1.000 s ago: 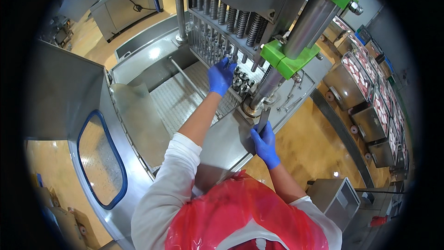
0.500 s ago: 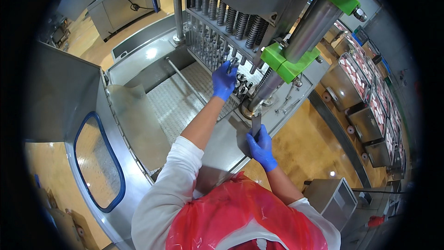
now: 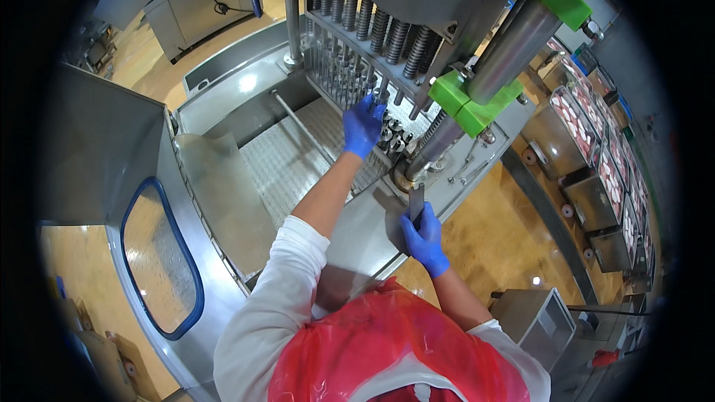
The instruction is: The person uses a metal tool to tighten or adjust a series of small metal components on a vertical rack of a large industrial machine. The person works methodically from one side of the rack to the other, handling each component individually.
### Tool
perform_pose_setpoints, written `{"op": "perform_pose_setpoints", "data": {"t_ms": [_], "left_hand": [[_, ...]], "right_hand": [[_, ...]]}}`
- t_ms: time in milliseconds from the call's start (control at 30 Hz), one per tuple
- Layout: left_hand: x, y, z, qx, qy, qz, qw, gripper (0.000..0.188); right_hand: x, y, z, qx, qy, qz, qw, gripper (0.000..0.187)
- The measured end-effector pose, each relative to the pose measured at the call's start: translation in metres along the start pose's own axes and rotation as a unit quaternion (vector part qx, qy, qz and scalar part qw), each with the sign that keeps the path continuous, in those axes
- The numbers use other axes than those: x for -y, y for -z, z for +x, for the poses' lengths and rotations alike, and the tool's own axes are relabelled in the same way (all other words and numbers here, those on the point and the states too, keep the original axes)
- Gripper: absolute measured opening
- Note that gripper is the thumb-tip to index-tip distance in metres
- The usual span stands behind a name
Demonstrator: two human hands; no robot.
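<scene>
My left hand (image 3: pixel 363 130), in a blue glove, reaches up to the row of metal rods (image 3: pixel 339 74) under the machine's head. Its fingers close round the lower end of one rod, where a small metal fitting partly shows. My right hand (image 3: pixel 427 242), also gloved in blue, grips a flat dark metal tool (image 3: pixel 416 197), held upright with its notched end up, like a flat wrench. Several small shiny metal parts (image 3: pixel 396 138) lie heaped just right of my left hand. Coil springs (image 3: pixel 378 30) line the head above the rods.
A thick column with green clamps (image 3: pixel 477 104) rises at the right. A crossbar (image 3: pixel 302 126) spans the perforated bed (image 3: pixel 261 160). Loose tools (image 3: pixel 465 167) lie on the steel ledge. A blue-edged window (image 3: pixel 197 283) is at the left; meat-filled metal bins (image 3: pixel 555 130) stand far right.
The view has shifted slightly, so the machine appears a little lower and further right. Both hands keep their holds, the left at the rod end and the right on the flat tool.
</scene>
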State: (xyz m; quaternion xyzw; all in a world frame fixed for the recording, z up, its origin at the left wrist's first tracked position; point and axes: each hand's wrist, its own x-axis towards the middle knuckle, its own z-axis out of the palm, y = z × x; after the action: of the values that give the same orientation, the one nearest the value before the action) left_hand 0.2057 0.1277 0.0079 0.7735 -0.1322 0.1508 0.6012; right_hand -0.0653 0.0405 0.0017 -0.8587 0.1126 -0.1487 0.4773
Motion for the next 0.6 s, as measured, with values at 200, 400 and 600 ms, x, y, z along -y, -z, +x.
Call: {"op": "perform_pose_setpoints", "data": {"t_ms": [200,400,600], "left_hand": [[-0.017,0.004,0.002,0.021,0.006,0.044,0.999,0.033],[-0.002,-0.005,0.01,-0.042,-0.039,-0.042,0.997,0.03],[-0.015,0.0,0.007,-0.051,-0.025,-0.045,0.997,0.03]], "right_hand": [[-0.009,-0.004,-0.004,-0.029,0.051,-0.001,0.998,0.028],[-0.005,-0.005,-0.006,-0.027,0.042,-0.017,0.999,0.03],[-0.004,-0.005,-0.004,-0.025,0.054,-0.028,0.998,0.029]]}}
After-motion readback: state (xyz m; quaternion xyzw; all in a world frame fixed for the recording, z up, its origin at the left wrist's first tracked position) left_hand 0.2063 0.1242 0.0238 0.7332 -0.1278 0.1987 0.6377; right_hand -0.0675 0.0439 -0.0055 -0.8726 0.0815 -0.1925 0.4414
